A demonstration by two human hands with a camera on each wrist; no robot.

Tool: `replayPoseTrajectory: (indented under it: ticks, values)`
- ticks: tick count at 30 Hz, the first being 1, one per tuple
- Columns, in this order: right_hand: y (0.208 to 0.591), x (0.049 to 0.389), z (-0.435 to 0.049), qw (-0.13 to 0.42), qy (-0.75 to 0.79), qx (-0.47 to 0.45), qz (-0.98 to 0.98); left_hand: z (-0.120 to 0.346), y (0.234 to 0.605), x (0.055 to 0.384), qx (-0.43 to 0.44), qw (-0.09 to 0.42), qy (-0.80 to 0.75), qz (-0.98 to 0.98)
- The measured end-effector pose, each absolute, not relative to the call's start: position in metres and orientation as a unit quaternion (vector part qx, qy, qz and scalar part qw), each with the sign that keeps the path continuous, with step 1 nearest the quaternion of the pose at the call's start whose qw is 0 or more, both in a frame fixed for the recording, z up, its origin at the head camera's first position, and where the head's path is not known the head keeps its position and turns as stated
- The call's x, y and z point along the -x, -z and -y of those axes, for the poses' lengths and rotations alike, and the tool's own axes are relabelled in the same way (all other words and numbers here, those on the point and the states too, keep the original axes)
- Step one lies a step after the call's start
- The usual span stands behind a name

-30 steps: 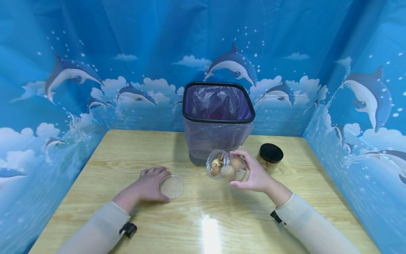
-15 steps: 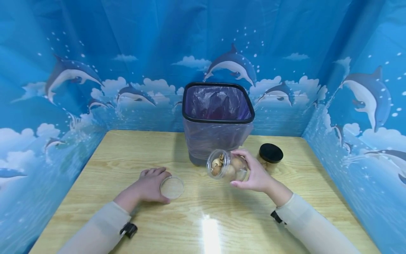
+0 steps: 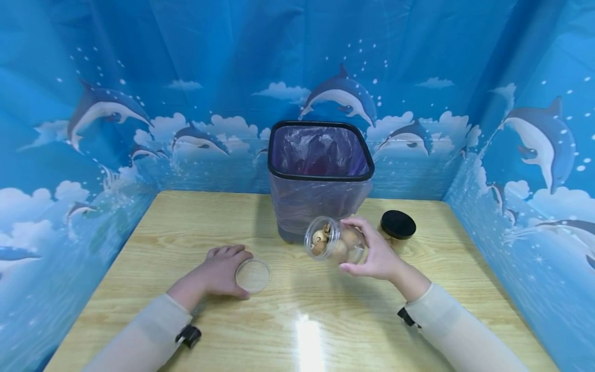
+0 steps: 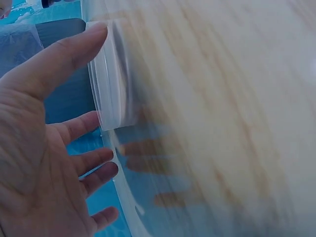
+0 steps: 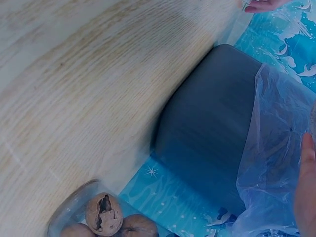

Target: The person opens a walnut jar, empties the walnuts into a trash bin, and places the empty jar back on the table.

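My right hand (image 3: pixel 378 258) grips a clear jar (image 3: pixel 357 256) from its right side, thumb below and fingers above. The jar lies tilted, its uncovered mouth facing left. Brown, rounded nuts (image 3: pixel 319 243), apparently walnuts, show inside. My left hand (image 3: pixel 226 274) holds a clear round lid (image 3: pixel 253 276) by its edge at the left. In the left wrist view the thumb (image 4: pixel 64 57) lies on one side of the lid (image 4: pixel 111 79), and the index finger touches the other. Only part of the right hand's fingers (image 5: pixel 307 173) shows in the right wrist view; the gripped jar is largely outside it.
A waste bin (image 3: pixel 321 201) with a black rim and purple liner stands behind the jar. Right of it is a second jar with a black lid (image 3: pixel 398 224); walnuts (image 5: pixel 104 215) show in it. Blue dolphin curtains (image 3: pixel 209 77) border the wooden table (image 3: pixel 186 217).
The jar in my right hand has shifted very slightly up and to the right. My left hand and the lid stay practically where they were.
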State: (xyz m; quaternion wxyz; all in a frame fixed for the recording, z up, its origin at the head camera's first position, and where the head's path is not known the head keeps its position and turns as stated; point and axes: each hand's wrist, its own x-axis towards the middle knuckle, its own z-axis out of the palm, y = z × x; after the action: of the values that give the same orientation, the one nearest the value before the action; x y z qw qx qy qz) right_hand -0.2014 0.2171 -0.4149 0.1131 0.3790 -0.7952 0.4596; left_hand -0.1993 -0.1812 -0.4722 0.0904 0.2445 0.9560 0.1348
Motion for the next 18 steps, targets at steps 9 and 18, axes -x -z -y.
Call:
replayPoseTrajectory:
  ticks: [9,18]
  values:
    - [0.415,0.203,-0.22,0.112,-0.468,-0.389,0.786,0.178,0.459,0.201,-0.28,0.068,-0.123,-0.95]
    - [0.416,0.204,-0.223,0.125,-0.464,-0.38,0.79,0.174,0.428,0.209,-0.317,-0.008,-0.126,-0.94]
